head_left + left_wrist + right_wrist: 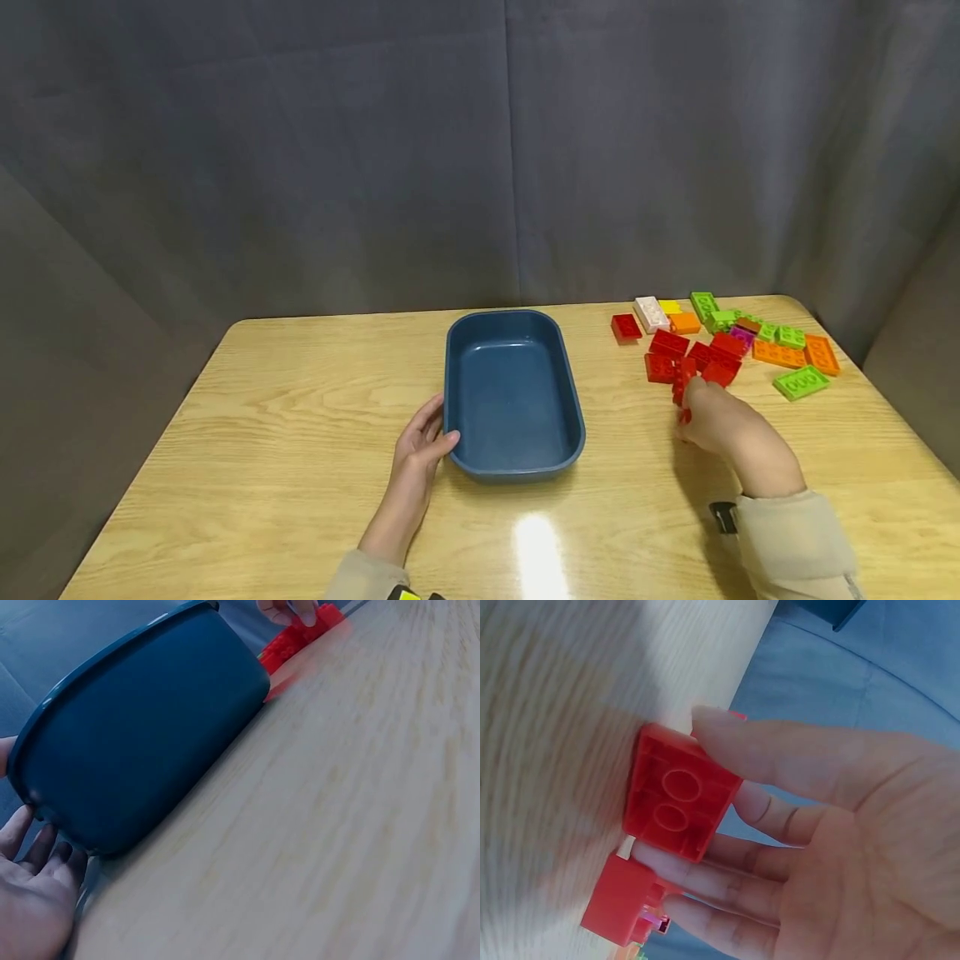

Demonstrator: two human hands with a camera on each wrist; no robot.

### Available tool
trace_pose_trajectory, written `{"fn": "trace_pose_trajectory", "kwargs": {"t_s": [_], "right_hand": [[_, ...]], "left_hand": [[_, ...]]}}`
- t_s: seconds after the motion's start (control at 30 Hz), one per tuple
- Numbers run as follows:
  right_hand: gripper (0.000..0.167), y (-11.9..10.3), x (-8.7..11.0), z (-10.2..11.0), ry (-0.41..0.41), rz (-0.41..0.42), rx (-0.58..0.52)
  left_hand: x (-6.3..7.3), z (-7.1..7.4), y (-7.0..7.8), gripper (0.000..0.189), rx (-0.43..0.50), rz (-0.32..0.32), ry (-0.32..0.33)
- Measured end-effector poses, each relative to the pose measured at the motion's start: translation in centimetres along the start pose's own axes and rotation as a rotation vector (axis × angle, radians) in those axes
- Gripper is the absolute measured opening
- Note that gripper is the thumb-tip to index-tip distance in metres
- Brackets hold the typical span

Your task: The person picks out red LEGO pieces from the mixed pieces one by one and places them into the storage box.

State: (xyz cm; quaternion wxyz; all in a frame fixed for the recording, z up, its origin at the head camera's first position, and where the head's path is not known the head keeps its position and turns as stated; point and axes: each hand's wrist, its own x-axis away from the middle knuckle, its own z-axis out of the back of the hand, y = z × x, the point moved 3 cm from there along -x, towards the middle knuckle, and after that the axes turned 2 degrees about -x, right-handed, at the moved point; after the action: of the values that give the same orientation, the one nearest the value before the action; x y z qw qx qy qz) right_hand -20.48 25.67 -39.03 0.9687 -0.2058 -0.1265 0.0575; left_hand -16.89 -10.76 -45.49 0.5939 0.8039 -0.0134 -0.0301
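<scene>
A deep dark-blue tray with rounded corners rests on the table, its inside bare. My left hand holds its left side, the thumb over the rim and the other fingers against the outer wall. Over to the right, my right hand pinches a red toy brick between thumb and fingers, just at the tabletop. The brick's hollow underside faces the right wrist camera. Another red brick lies near the fingertips. Several more red bricks are clustered just beyond this hand.
Behind the red ones lie a white brick, a yellow brick, orange bricks and green bricks. A lone red brick sits left of the cluster. Grey curtain hangs behind the wooden table.
</scene>
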Motion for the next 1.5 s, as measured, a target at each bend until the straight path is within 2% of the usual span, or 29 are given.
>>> {"fn": "trace_pose_trajectory", "kwargs": {"t_s": [0.17, 0.4, 0.67, 0.8, 1.07, 1.27, 1.5], "right_hand": [[0.030, -0.3, 0.2, -0.1, -0.050, -0.043, -0.002], [0.028, -0.7, 0.5, 0.6, -0.069, -0.044, 0.033], [0.031, -2.4, 1.1, 1.0, 0.019, 0.043, 0.012], [0.038, -3.3, 1.3, 0.8, 0.025, 0.057, -0.006], [0.047, -4.4, 1.7, 0.9, 0.098, 0.090, 0.048], [0.052, -5.6, 1.6, 0.9, 0.116, 0.085, 0.061], [0.044, -7.1, 2.3, 0.6, 0.205, 0.141, 0.079]], "left_hand": [[0.1, 0.0, -0.1, 0.068, 0.016, 0.008, -0.012], [0.0, 0.1, -0.2, 0.067, 0.015, 0.011, -0.013], [-0.1, 0.1, 0.0, 0.066, 0.002, 0.018, -0.001], [0.0, 0.2, -0.1, 0.065, -0.001, 0.024, -0.001], [-0.2, 0.1, 0.0, 0.066, -0.004, 0.010, -0.010], [-0.3, 0.2, 0.1, 0.065, -0.011, 0.010, -0.004], [-0.1, 0.3, -0.1, 0.066, -0.014, 0.016, -0.019]]}}
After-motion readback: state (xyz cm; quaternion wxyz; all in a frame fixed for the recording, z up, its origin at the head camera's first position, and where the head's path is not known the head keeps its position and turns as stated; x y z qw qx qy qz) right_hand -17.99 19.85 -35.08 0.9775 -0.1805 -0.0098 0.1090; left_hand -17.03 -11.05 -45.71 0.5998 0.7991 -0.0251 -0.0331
